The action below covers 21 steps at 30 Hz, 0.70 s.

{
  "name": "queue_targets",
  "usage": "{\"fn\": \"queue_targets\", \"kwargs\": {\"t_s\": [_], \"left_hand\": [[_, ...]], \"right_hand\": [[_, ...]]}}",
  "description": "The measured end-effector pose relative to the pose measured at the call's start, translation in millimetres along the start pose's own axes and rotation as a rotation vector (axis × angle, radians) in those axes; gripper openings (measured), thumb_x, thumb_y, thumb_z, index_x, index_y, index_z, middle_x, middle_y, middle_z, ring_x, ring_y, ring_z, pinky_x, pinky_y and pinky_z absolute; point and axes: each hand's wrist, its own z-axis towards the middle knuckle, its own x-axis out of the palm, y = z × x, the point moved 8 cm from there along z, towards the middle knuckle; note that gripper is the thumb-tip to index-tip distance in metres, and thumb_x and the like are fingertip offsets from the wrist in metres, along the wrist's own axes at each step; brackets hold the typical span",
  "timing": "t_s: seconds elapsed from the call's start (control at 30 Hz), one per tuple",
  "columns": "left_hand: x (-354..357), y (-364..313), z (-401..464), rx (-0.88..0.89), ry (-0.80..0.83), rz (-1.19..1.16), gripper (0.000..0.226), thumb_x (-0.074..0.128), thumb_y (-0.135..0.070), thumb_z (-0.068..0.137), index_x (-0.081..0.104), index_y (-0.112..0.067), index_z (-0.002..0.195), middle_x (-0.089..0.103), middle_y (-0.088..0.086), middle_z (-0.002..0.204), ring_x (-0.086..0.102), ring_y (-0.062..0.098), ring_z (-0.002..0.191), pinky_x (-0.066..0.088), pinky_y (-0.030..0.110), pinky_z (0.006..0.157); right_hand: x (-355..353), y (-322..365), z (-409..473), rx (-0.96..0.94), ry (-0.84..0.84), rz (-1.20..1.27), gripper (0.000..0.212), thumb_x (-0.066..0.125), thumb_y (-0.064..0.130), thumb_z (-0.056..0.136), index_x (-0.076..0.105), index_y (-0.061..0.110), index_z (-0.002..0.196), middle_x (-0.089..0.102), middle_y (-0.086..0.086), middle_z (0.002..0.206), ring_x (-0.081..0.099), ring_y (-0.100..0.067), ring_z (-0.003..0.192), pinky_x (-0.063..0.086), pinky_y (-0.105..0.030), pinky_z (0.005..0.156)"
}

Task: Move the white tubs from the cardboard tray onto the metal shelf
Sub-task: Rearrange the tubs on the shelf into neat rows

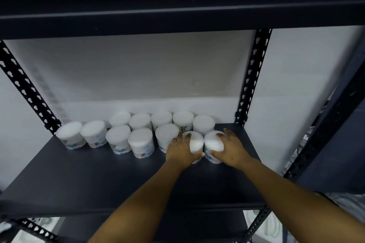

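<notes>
Across the middle of the frame, on the dark metal shelf (83,179), white tubs stand upright in a loose cluster against the pale back wall (138,69): two at the left (69,135), then a back row of five (161,119) with three more in front of it (140,142). Right of centre, the left hand (180,149) curls over and grips a tub (195,142), fingers across its lid and thumb at its near side. Just beside it, touching or nearly so, a second tub (213,145) is gripped the same way by the right hand (231,149). Both held tubs sit at the right end of the front row, on the shelf surface. A perforated black upright (251,79) rises behind them at the right.
</notes>
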Motion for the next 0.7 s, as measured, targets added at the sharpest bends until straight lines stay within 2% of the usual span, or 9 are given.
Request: {"fn": "queue_targets", "kwargs": {"t_s": [0.13,0.33,0.5,0.7], "left_hand": [[-6.9,-2.8,-15.8,0.045,-0.132,0.133,0.08,0.05,-0.063,0.081,0.027,-0.022,0.145,0.023,0.011,0.153,0.032,0.03,0.13,0.032,0.041,0.104],[-1.9,-1.8,-19.3,0.111,-0.117,0.05,0.057,0.046,-0.038,0.095,0.029,-0.018,0.145,0.024,0.006,0.155,0.022,0.024,0.141,0.02,0.036,0.114],[-1.7,0.1,-13.6,0.129,-0.102,0.011,0.056,0.048,-0.036,0.095,0.032,-0.019,0.145,0.025,0.006,0.155,0.023,0.023,0.141,0.02,0.035,0.116],[-2.2,0.3,-11.2,0.137,-0.108,-0.012,0.056,0.05,-0.036,0.093,0.034,-0.018,0.144,0.026,0.007,0.154,0.021,0.024,0.142,0.018,0.036,0.116]], "right_hand": [[4.3,5.8,-6.1,-0.113,-0.053,-0.079,0.07,0.06,0.049,0.083,0.038,0.016,0.14,0.024,-0.01,0.153,0.02,-0.025,0.141,0.016,-0.035,0.116],[6.6,4.0,-6.0,-0.144,-0.059,-0.083,0.055,0.058,0.037,0.089,0.044,0.013,0.137,0.037,-0.009,0.147,0.032,-0.024,0.136,0.021,-0.032,0.114],[3.4,1.2,-2.5,-0.163,-0.058,-0.039,0.055,0.062,0.031,0.087,0.047,0.01,0.135,0.04,-0.012,0.145,0.033,-0.026,0.135,0.021,-0.031,0.113],[7.1,-0.2,-0.2,-0.163,-0.061,-0.048,0.058,0.06,0.034,0.087,0.043,0.011,0.138,0.039,-0.01,0.147,0.033,-0.025,0.136,0.018,-0.03,0.114]]}}
